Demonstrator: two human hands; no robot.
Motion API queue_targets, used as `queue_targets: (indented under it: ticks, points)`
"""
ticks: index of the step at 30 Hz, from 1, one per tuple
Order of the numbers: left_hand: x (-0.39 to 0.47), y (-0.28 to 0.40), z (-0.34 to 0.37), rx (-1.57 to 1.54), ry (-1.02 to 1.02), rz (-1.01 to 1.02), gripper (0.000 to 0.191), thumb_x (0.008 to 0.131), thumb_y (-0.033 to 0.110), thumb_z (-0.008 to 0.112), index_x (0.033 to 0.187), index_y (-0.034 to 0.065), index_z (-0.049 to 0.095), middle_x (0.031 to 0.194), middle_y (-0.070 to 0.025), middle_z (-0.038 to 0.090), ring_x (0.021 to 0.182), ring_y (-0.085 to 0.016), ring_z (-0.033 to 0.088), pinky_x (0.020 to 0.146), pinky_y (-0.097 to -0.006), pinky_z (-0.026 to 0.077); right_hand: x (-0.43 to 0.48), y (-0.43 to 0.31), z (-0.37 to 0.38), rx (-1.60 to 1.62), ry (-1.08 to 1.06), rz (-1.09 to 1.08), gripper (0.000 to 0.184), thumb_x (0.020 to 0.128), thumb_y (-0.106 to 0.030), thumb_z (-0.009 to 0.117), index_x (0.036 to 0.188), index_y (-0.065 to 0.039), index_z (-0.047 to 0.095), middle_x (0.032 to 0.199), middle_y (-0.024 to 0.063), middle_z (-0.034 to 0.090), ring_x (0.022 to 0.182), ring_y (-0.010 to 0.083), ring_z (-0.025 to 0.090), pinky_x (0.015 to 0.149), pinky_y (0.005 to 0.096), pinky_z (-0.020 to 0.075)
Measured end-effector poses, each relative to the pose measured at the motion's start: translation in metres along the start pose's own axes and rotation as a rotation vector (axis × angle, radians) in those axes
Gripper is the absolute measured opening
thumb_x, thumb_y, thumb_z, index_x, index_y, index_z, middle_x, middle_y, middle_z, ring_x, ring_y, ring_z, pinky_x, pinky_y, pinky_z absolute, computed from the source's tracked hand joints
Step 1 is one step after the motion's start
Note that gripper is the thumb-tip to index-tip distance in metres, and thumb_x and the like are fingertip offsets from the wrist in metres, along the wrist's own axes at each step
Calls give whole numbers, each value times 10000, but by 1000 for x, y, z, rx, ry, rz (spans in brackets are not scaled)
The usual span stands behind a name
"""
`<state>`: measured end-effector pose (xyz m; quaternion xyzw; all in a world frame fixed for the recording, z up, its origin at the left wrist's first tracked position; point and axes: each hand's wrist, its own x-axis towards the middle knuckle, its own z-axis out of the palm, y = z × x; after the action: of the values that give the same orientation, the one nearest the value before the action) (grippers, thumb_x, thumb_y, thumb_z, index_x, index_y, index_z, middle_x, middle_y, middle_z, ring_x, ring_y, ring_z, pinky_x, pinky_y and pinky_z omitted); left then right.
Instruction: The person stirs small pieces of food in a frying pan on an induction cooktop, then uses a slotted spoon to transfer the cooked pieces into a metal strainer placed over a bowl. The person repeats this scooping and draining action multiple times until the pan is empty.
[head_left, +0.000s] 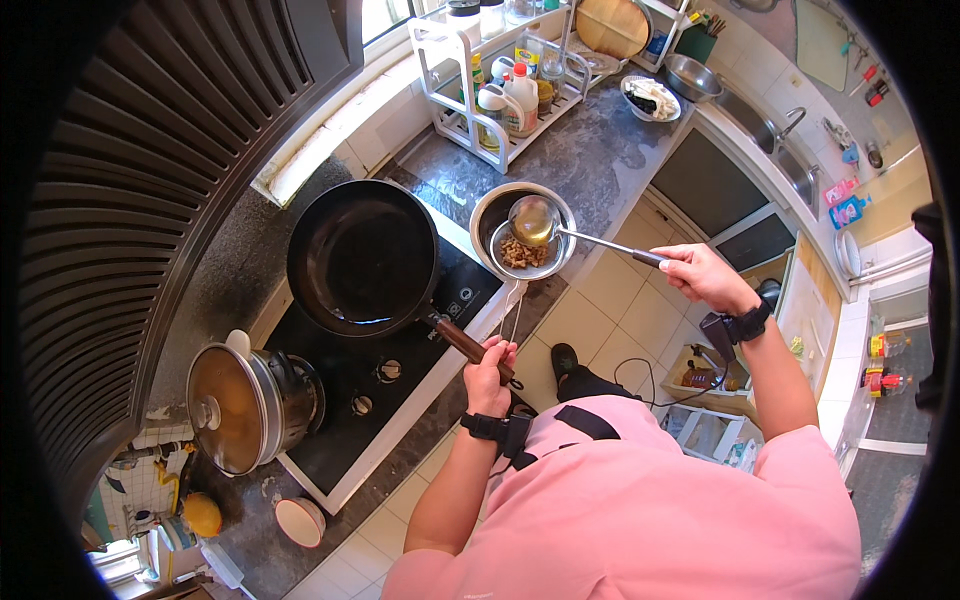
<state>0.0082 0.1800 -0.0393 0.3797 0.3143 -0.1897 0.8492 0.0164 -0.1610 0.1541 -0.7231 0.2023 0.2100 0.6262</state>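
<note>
My right hand holds a long-handled metal ladle by its dark grip. The bowl of the ladle, with yellowish clear liquid in it, is over a round metal pot. A wire-mesh strainer with small browned pieces rests in the pot's mouth. My left hand pinches the end of the strainer's thin wire handle, close against the wooden handle of a dark wok. The wok sits on the black gas hob; a film of liquid glints at its near edge.
A lidded pot stands on the left burner. Near it are a bowl and a yellow round object. Behind is a white rack of bottles; a plate of pale food strips sits by the sink. A range hood overhangs the left.
</note>
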Motion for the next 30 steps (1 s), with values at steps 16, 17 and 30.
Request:
queue_targets:
  ticks: [16,17,30]
  points:
    - [-2,1,3,4,29,2,266,892,-5,660,1134,-39,557,957,-135,660,857,-209,688,754,-261,591,-19,22,14,-730,265,-536,382,939,-112,595,1309,-20,586,1050,153,685,875,231,648,809,320,509]
    - [-1,1,3,-4,28,7,265,892,-3,660,1134,-38,558,957,-136,661,854,-208,688,753,-260,591,-22,24,15,-861,301,-611,384,935,-111,596,1311,-35,587,1056,178,681,874,267,660,805,331,514]
    - [1,-1,2,2,32,10,249,882,7,675,1109,-46,589,971,-134,671,866,-215,700,737,-260,590,-21,58,35,-828,381,-748,420,941,-83,580,1354,-20,540,875,155,632,760,326,619,677,389,503]
